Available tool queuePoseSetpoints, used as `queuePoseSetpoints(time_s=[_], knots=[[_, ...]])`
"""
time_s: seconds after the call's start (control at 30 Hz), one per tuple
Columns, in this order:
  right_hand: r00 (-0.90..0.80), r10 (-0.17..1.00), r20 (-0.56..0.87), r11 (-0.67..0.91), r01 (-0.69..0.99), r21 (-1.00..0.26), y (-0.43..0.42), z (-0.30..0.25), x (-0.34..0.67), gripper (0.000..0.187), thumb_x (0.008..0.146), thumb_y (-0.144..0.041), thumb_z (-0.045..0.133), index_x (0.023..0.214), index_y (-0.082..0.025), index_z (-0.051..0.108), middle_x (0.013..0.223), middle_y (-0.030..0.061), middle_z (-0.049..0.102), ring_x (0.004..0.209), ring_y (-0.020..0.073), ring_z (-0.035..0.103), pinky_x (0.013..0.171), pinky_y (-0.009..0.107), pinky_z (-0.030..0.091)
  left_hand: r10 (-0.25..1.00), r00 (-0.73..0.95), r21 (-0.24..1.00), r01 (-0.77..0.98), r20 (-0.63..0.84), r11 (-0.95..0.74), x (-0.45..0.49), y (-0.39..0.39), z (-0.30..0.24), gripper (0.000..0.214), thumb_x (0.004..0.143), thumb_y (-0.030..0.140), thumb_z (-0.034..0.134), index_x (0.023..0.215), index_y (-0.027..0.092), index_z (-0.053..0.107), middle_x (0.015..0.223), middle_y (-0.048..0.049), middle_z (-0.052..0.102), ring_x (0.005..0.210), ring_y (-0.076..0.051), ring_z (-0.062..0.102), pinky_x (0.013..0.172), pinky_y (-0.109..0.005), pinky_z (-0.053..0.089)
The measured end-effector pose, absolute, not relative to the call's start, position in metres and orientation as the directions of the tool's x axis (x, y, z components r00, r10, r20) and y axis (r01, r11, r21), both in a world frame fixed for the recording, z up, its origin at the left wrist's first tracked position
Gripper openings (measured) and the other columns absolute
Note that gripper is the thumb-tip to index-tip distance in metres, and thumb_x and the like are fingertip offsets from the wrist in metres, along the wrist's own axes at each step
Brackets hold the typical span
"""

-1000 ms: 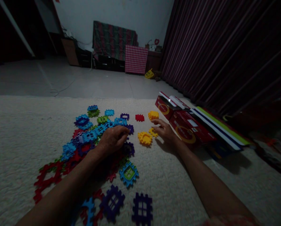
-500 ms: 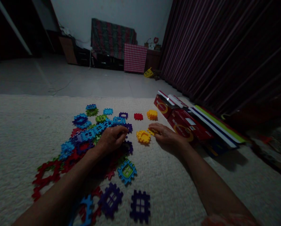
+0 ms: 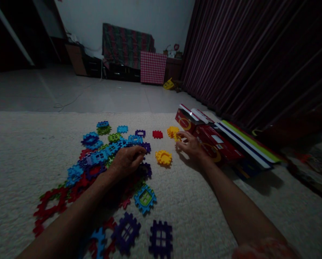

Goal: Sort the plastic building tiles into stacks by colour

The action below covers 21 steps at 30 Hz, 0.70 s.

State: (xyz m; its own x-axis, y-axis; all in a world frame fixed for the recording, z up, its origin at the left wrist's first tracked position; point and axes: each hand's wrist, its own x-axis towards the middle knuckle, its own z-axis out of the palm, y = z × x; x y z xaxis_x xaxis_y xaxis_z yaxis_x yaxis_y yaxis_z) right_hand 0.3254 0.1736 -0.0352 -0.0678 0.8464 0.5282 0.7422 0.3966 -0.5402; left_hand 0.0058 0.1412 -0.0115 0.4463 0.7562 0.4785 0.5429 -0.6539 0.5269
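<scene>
My left hand [image 3: 127, 159] rests over a heap of interlocking plastic building tiles, its fingers curled closed. What those fingers hold, if anything, is hidden. Purple tiles [image 3: 146, 147] lie right beside its fingertips. My right hand [image 3: 189, 145] reaches to a small stack of yellow building tiles [image 3: 173, 132]; thumb and fingers close around a yellow tile at the stack's right edge. Nearer to me lies another yellow tile group [image 3: 163, 158], apart from both hands. A red tile [image 3: 157, 134] sits left of the stack.
Red boxes [image 3: 217, 144] stand on the pale carpet [image 3: 198, 216] to the right. Blue, green and red tiles spread leftward, with a blue-and-green window tile [image 3: 145, 198] and a purple window tile [image 3: 161, 237] near me. A curtain [image 3: 231, 64] hangs behind the boxes.
My right hand has moved away from me with a yellow tile, from beside the nearer yellow group to the farther yellow stack. My left hand has stayed about where it was.
</scene>
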Motion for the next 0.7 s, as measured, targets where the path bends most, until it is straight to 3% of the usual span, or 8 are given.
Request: queuePoseSetpoints(time_s=[0.1,0.23,0.47,0.7], knots=[[0.084,0.804,0.589,0.346,0.739,-0.578,0.203,-0.04,0.331,0.037,0.074,-0.027,0.059,0.108,-0.022,0.069,0.117,0.0097,0.068,0.095,0.024,0.066,0.085,0.042,0.056,0.758,0.453,0.526,0.547,0.469,-0.652,0.006,0.141,-0.011,0.021,0.083,0.021,0.052,0.088,0.019,0.072,0.066,0.0016,0.071,0.054,-0.01,0.06,0.059,-0.02,0.045],[0.194,0.717,0.67,0.36,0.72,-0.593,0.238,-0.04,0.33,0.031,0.071,-0.026,0.059,0.1,-0.021,0.07,0.118,0.0107,0.069,0.107,0.0251,0.064,0.096,0.042,0.053,0.753,0.456,0.515,0.551,0.473,-0.657,0.006,0.141,-0.012,0.02,0.083,0.02,0.052,0.088,0.019,0.071,0.065,0.0013,0.071,0.054,-0.011,0.061,0.057,-0.02,0.044],[0.215,0.709,0.672,0.356,0.714,-0.604,0.259,-0.047,0.324,0.026,0.068,-0.022,0.06,0.091,-0.016,0.071,0.114,0.0149,0.07,0.113,0.0271,0.063,0.104,0.046,0.048,0.729,0.46,0.494,0.538,0.506,-0.683,0.005,0.141,-0.011,0.02,0.085,0.02,0.05,0.087,0.019,0.07,0.065,0.001,0.07,0.055,-0.011,0.062,0.057,-0.02,0.045],[0.17,0.721,0.672,0.375,0.72,-0.585,0.256,-0.048,0.327,0.028,0.067,-0.021,0.059,0.093,-0.019,0.071,0.113,0.0113,0.072,0.111,0.0271,0.064,0.106,0.049,0.046,0.745,0.464,0.5,0.553,0.48,-0.667,0.004,0.141,-0.012,0.021,0.085,0.021,0.05,0.088,0.019,0.07,0.069,-0.0001,0.072,0.058,-0.011,0.065,0.058,-0.021,0.046]])
